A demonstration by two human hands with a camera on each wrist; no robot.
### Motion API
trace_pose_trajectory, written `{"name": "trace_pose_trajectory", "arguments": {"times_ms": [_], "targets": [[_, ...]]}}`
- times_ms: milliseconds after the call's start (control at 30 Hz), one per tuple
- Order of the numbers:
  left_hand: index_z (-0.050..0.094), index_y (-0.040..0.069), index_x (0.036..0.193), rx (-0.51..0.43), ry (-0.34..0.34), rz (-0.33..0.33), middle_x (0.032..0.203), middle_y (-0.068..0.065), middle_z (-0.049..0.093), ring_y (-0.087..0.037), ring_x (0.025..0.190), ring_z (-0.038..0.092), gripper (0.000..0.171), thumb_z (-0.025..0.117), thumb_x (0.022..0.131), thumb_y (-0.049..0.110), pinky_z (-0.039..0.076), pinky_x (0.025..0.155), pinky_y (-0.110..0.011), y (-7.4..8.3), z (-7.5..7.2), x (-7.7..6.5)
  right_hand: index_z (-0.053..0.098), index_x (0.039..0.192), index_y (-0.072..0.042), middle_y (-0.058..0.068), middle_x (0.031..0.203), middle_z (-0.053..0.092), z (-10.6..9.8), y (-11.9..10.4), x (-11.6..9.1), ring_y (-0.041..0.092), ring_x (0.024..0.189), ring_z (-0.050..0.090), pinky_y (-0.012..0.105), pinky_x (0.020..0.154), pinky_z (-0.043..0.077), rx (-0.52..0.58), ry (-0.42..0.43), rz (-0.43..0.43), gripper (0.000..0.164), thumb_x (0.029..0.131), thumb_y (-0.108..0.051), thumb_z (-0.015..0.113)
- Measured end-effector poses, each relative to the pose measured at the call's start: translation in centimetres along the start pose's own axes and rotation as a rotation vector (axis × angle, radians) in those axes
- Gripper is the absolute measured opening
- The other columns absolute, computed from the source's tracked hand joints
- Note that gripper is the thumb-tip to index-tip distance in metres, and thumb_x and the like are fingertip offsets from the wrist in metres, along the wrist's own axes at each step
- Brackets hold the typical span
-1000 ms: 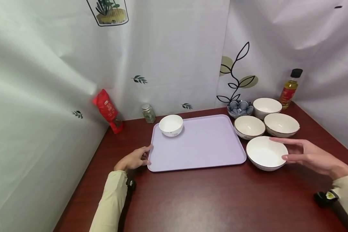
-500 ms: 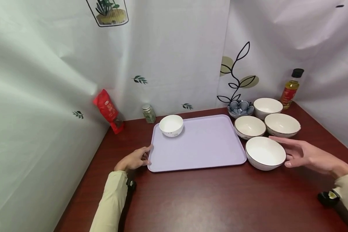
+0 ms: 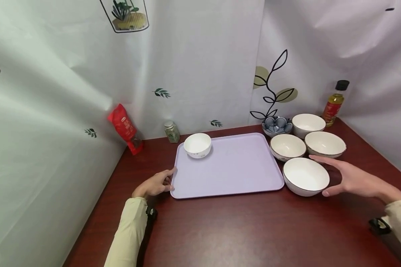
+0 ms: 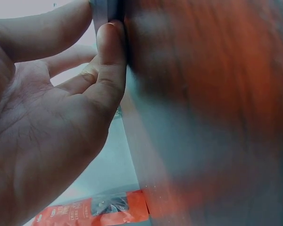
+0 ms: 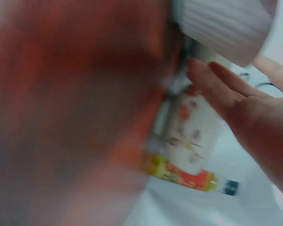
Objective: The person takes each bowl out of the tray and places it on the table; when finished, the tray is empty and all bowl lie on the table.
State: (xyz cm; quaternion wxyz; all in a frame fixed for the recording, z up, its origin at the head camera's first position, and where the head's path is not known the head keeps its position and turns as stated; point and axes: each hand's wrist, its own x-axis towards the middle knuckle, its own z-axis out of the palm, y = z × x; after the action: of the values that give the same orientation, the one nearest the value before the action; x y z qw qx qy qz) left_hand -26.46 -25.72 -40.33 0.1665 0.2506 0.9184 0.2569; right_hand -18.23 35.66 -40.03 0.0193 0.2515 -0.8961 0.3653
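Observation:
My left hand [image 3: 155, 183] is at the left edge of a pale lilac tray [image 3: 234, 167], thumb and fingers curled at its rim; in the left wrist view the fingertips [image 4: 111, 40] meet the tray's edge. A small white bowl [image 3: 197, 145] sits on the tray's far left corner. Off the tray's right front corner stands a white bowl with a dark rim [image 3: 305, 177]. Around that bowl's right side my right hand [image 3: 352, 181] is spread, thumb and fingers apart and relaxed. In the right wrist view the ribbed side of a bowl [image 5: 226, 28] is above the fingers.
Behind the near bowl are a cream bowl [image 3: 287, 147], two more bowls [image 3: 325, 144] and a blue flower-shaped dish [image 3: 276, 127]. An oil bottle [image 3: 333, 104] stands in the back right corner. A spice jar [image 3: 172, 131] and a red packet [image 3: 125, 128] are at the back left.
My right hand has let go of the near bowl, its thumb coming off the rim and its fingers spreading. The bowl shifted slightly left. My left hand stays at the tray.

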Motion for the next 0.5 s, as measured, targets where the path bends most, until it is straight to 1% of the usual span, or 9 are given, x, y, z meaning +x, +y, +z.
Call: {"name": "trace_pose_trajectory", "arguments": {"times_ms": [33, 100, 167, 200, 267, 333, 367, 433, 500], "targets": [[0.027, -0.012, 0.153, 0.000, 0.001, -0.013, 0.120, -0.026, 0.060, -0.030, 0.105, 0.063, 0.079, 0.071, 0.089, 0.004, 0.053, 0.094, -0.045, 0.1, 0.1, 0.1, 0.039, 0.151, -0.002, -0.041, 0.139, 0.036, -0.4, -0.1, 0.0, -0.026, 0.118, 0.038, -0.001, 0.092, 0.032, 0.007, -0.019, 0.012, 0.101, 0.064, -0.007, 0.091], [0.027, -0.012, 0.153, 0.003, 0.001, -0.020, 0.120, -0.026, 0.060, -0.030, 0.105, 0.063, 0.079, 0.072, 0.089, 0.003, 0.053, 0.094, -0.045, 0.1, 0.2, 0.2, 0.037, 0.152, -0.002, -0.041, 0.139, 0.033, -1.2, -0.6, 0.2, -0.028, 0.117, 0.038, 0.002, 0.089, 0.039, -0.016, -0.042, 0.014, 0.105, 0.063, -0.007, 0.091], [0.027, -0.012, 0.152, 0.005, 0.000, -0.015, 0.120, -0.026, 0.060, -0.030, 0.105, 0.063, 0.080, 0.072, 0.088, 0.003, 0.053, 0.093, -0.044, 0.1, 0.3, 0.2, 0.036, 0.153, -0.003, -0.027, 0.148, 0.037, -2.3, -1.8, 0.7, -0.028, 0.113, 0.039, 0.007, 0.083, 0.048, -0.085, -0.063, 0.040, 0.107, 0.062, -0.011, 0.093], [0.027, -0.012, 0.152, 0.004, 0.000, -0.014, 0.120, -0.026, 0.060, -0.030, 0.105, 0.064, 0.079, 0.072, 0.089, 0.003, 0.053, 0.093, -0.044, 0.0, 0.3, 0.2, 0.037, 0.153, -0.004, -0.020, 0.151, 0.040, -2.8, -2.5, 1.1, -0.027, 0.113, 0.039, 0.008, 0.082, 0.049, -0.138, -0.065, 0.045, 0.107, 0.062, -0.015, 0.094], [0.027, -0.012, 0.152, 0.006, 0.000, -0.012, 0.120, -0.027, 0.060, -0.030, 0.104, 0.064, 0.079, 0.072, 0.088, 0.003, 0.053, 0.093, -0.044, 0.0, 0.3, 0.1, 0.040, 0.151, -0.004, 0.000, 0.152, 0.045, -3.5, -4.1, 2.2, -0.015, 0.116, 0.051, 0.010, 0.081, 0.050, -0.250, -0.045, 0.030, 0.107, 0.061, -0.021, 0.095], [0.028, -0.012, 0.152, 0.002, 0.006, -0.016, 0.121, -0.026, 0.060, -0.030, 0.105, 0.064, 0.079, 0.072, 0.088, 0.003, 0.053, 0.093, -0.045, 0.0, 0.3, 0.1, 0.041, 0.151, -0.005, 0.017, 0.148, 0.048, -4.0, -6.0, 3.5, 0.004, 0.114, 0.062, 0.017, 0.081, 0.054, -0.331, -0.031, 0.021, 0.105, 0.063, -0.026, 0.095], [0.028, -0.012, 0.152, 0.002, 0.007, -0.018, 0.121, -0.026, 0.060, -0.030, 0.105, 0.064, 0.079, 0.072, 0.088, 0.003, 0.053, 0.094, -0.045, 0.1, 0.2, 0.1, 0.042, 0.151, -0.006, 0.016, 0.148, 0.049, -4.1, -6.7, 4.2, 0.016, 0.114, 0.065, 0.020, 0.081, 0.055, -0.347, -0.024, 0.006, 0.103, 0.064, -0.027, 0.094], [0.028, -0.011, 0.153, 0.002, 0.010, -0.027, 0.121, -0.026, 0.060, -0.030, 0.105, 0.063, 0.079, 0.072, 0.088, 0.003, 0.053, 0.094, -0.045, 0.1, 0.1, 0.1, 0.042, 0.150, -0.005, 0.017, 0.149, 0.049, -3.9, -8.3, 5.7, 0.036, 0.114, 0.064, 0.031, 0.084, 0.058, -0.333, -0.033, -0.018, 0.098, 0.070, -0.028, 0.092], [0.029, -0.011, 0.152, 0.009, 0.009, -0.028, 0.120, -0.026, 0.060, -0.030, 0.105, 0.063, 0.079, 0.072, 0.088, 0.003, 0.053, 0.093, -0.045, 0.1, 0.0, 0.2, 0.042, 0.151, -0.004, 0.018, 0.149, 0.049, -3.2, -9.7, 7.2, 0.038, 0.117, 0.064, 0.040, 0.086, 0.059, -0.286, -0.057, -0.035, 0.092, 0.075, -0.027, 0.089]]}}
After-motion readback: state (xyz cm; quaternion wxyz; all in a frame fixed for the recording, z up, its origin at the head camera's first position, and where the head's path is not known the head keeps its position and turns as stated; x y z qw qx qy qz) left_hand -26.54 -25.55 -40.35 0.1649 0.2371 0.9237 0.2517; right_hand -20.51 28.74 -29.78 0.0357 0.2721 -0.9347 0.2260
